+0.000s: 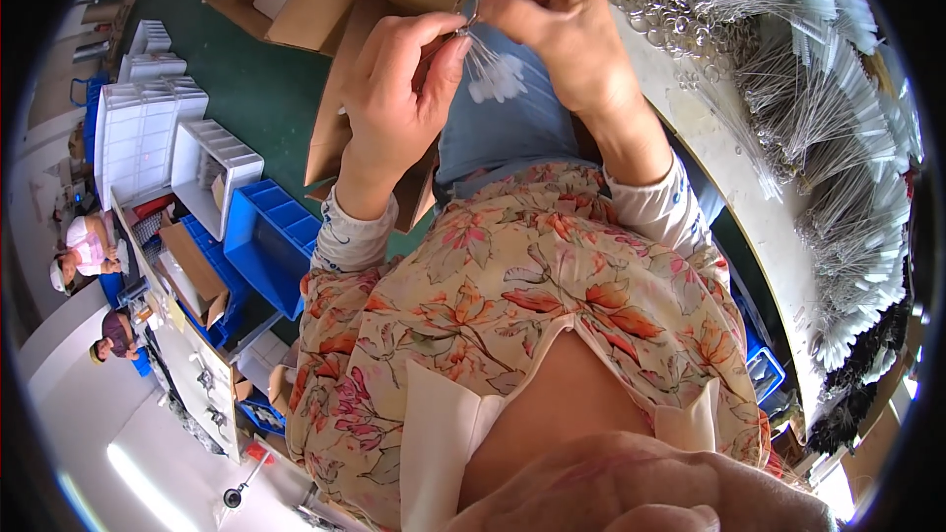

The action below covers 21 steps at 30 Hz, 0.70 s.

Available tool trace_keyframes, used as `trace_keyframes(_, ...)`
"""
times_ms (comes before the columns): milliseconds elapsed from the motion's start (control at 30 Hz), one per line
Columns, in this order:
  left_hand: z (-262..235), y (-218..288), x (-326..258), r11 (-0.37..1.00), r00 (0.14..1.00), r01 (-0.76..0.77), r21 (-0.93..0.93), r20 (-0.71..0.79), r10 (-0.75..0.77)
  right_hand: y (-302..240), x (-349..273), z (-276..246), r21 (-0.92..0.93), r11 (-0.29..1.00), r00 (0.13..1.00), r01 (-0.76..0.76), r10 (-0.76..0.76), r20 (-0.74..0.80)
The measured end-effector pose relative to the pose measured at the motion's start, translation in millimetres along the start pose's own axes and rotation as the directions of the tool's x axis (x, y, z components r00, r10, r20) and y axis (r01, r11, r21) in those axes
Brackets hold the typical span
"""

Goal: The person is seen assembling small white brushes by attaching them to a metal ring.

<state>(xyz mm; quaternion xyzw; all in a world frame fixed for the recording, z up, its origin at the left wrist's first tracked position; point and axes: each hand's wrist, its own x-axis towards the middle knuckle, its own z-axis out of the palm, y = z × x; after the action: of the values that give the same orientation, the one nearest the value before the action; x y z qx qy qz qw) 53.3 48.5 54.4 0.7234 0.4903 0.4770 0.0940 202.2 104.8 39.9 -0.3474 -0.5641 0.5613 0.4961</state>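
Observation:
Up in front of my body, a metal ring (pixel 467 6) is held between both hands. A small bunch of thin wire brushes with white tips (pixel 498 77) hangs below it, fanned out over my blue-clad lap. My left hand (pixel 399 89) is closed, thumb and forefinger pinching the bunch just under the ring. The closed fingers of my right hand (pixel 567 30) pinch at the ring's right side; exactly what lies between those fingertips is hidden.
Heaps of looped wire brushes (pixel 788 108) cover the curved pale table (pixel 724 133) on the right. Open cardboard boxes (pixel 335 138) stand beyond and left of my lap. Blue crates (pixel 266 236) and white crates (pixel 148 128) stack farther left, near two people (pixel 87 246) at another table.

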Motion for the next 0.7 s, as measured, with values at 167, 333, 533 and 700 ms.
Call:
trace_keyframes(167, 1, -21, -3, 0.997, 0.994, 0.072, -0.020, -0.075, -0.074, 13, 0, 6, 0.330, 0.923, 0.976, -0.198, 0.155, 0.152)
trace_keyframes(333, -7, -13, 0, 0.708, 0.835, 0.470, -0.527, 0.004, -0.550, 13, -7, 13, -0.375, 0.846, 0.925, 0.379, -0.336, 0.177)
trace_keyframes(533, -8, -18, -4, 0.540, 0.807, 0.457, -0.707, 0.075, -0.585, 23, -4, 26, -0.486, 0.760, 0.890, 0.431, -0.445, 0.094)
trace_keyframes(700, -9, -21, -7, 0.502, 0.805, 0.443, -0.743, 0.084, -0.587, 24, -3, 30, -0.596, 0.610, 0.821, 0.522, -0.550, 0.155)
